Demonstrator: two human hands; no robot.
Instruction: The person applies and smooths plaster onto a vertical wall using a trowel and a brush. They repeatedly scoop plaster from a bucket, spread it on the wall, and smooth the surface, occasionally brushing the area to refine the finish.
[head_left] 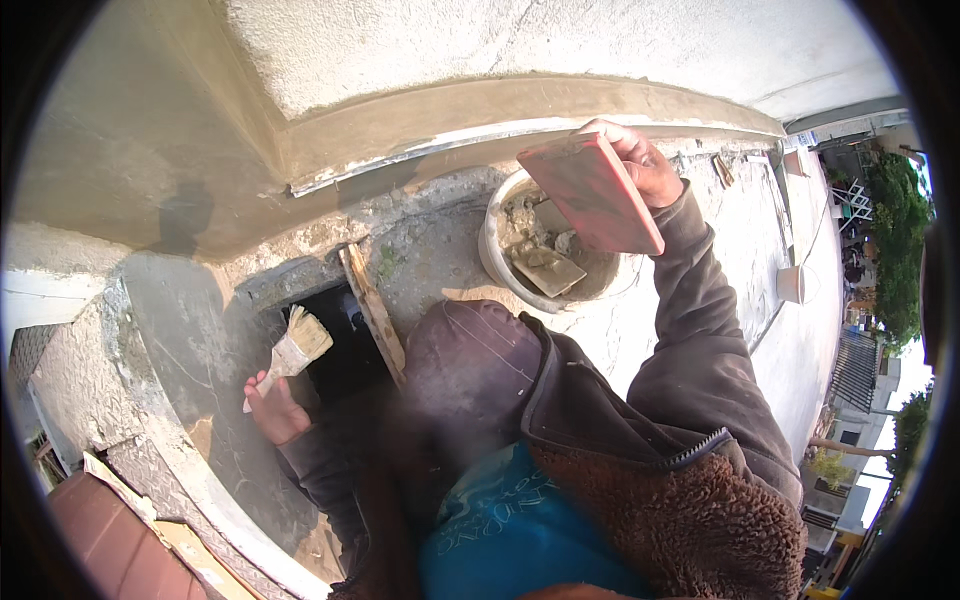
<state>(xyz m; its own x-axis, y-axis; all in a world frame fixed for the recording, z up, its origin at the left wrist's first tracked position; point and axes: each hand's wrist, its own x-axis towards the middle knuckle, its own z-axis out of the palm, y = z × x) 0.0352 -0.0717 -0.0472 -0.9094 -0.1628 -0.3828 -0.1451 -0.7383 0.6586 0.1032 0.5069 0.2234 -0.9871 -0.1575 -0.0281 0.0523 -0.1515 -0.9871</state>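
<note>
My left hand (276, 410) grips the handle of a wide paintbrush (304, 340) with pale bristles, above a dark rectangular opening (340, 340). My right hand (648, 172) holds a flat red rectangular float (592, 195), smeared with grey, raised over the right part of a white bucket (490, 236). In the bucket lies wet grey-beige mortar (520, 215) with a flat piece (548, 270) in it. A rough wooden board (370, 308) borders the right side of the opening.
A smooth plastered wall band (200, 120) runs along the top and left. A reddish panel (120, 535) is at lower left. A pale walkway (750, 330) stretches right toward a second bucket (792, 284), a metal fence (855, 365) and trees (890, 250).
</note>
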